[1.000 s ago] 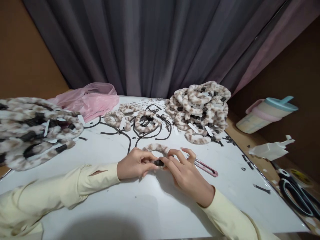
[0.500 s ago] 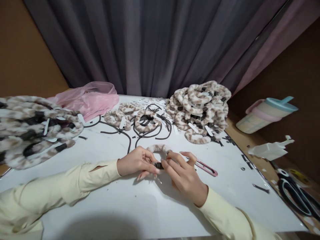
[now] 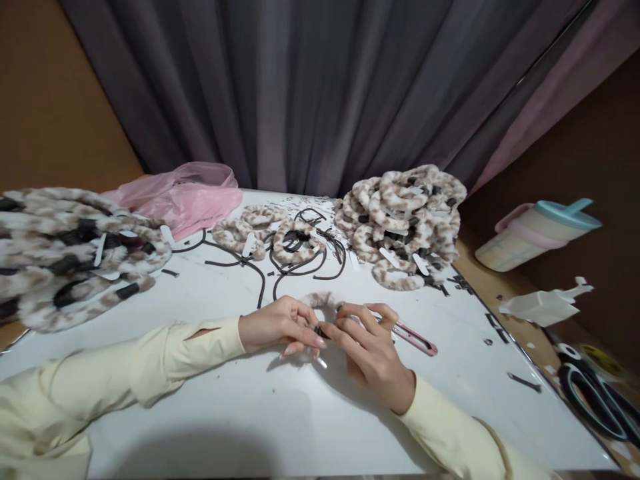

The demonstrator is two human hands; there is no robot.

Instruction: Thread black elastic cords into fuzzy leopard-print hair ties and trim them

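Note:
Between my hands is a fuzzy ring [image 3: 323, 299], white with brown spots, whose near side has a dark ribbed section. My left hand [image 3: 283, 325] pinches that section from the left, thumb against fingers. From the right, my right hand [image 3: 367, 343] grips the same ring, its fingertips pressed close to the dark part. My fingers hide most of the near side. A small shiny white piece shows under my left fingertips; I cannot make out what it is. Just beyond my right hand lies a pink utility knife [image 3: 416, 339].
Fuzzy rings with white tags form a left pile [image 3: 80, 257] and a right pile [image 3: 407, 220]. Between them lie loose rings [image 3: 297, 243] and black cords [image 3: 260, 270]. A pink plastic bag [image 3: 185, 200] sits behind. At right are a tumbler [image 3: 533, 233], a white bottle [image 3: 543, 307] and scissors [image 3: 590, 397].
Both hands stay on the ring. My left fingers have shifted along the dark section, covering more of it, and the shiny white piece has come into sight. The view has swung slightly.

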